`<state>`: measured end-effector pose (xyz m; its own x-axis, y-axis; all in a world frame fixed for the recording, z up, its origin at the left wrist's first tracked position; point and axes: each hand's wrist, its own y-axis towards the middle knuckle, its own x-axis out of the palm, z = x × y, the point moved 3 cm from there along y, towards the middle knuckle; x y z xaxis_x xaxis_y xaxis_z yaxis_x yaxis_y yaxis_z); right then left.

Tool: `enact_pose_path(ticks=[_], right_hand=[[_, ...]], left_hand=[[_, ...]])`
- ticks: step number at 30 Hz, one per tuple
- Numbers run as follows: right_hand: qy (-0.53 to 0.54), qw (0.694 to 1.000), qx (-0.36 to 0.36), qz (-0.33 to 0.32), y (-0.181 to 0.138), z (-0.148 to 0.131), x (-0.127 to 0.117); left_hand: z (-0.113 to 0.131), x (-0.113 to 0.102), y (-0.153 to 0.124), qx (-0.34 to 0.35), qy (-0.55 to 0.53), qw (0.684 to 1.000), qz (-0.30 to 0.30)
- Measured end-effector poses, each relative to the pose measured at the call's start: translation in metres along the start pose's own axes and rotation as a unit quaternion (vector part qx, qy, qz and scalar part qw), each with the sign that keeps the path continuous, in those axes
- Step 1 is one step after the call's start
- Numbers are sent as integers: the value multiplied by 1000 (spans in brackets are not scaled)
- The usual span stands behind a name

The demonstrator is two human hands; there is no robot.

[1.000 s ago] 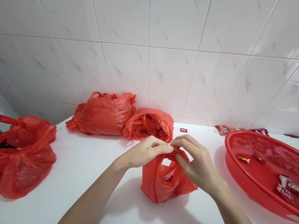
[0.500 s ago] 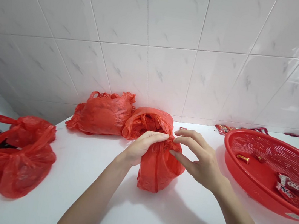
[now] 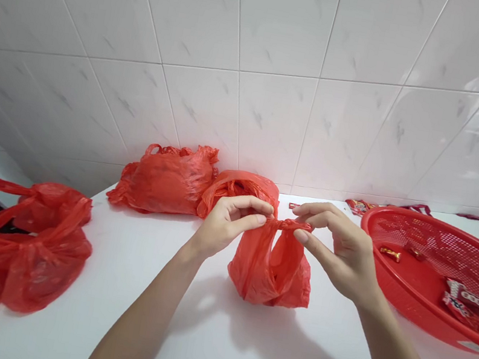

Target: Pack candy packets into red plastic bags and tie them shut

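Observation:
Between my hands hangs a red plastic bag [image 3: 268,270], its twisted handles stretched sideways at the top and a gap showing beneath them. My left hand [image 3: 232,222] pinches the left end of the twist between thumb and fingertips. At the right end, my right hand [image 3: 338,248] has its thumb and fingers closed around the plastic. The bag's lower part is just over or on the white table [image 3: 202,345]; which of the two I cannot tell. Its contents are hidden.
Behind, against the tiled wall [image 3: 270,129], lie a filled red bag [image 3: 168,183] and another red bag [image 3: 239,182]. More red bags [image 3: 47,257] stand at the left edge. On the right, a red plastic basket [image 3: 412,300] holds a few wrapped pieces; small packets [image 3: 358,207] lie behind it.
My hands have moved apart, the right one to the right, drawing the bag's handles into a sideways twist. The bag has turned and shifted slightly right.

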<state>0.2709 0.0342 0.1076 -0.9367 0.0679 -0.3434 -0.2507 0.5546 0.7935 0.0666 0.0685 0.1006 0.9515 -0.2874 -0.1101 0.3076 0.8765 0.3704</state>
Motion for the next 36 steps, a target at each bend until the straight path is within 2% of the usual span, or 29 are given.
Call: enact_pose_path(ticks=[3, 9, 14, 27, 36], right_hand=[[7, 1000, 20, -20, 0, 3, -3], [12, 993, 41, -108, 2, 5, -4], [36, 986, 55, -152, 3, 1, -3], [58, 973, 94, -201, 2, 1, -4], [61, 975, 85, -197, 4, 0, -13]], left_hand=[[1, -3, 1, 6, 24, 1000, 3], [-13, -9, 9, -34, 54, 998, -6], [-20, -17, 14, -51, 50, 997, 7], [-31, -28, 19, -70, 25, 996, 41], [-35, -31, 19, -62, 29, 996, 58]])
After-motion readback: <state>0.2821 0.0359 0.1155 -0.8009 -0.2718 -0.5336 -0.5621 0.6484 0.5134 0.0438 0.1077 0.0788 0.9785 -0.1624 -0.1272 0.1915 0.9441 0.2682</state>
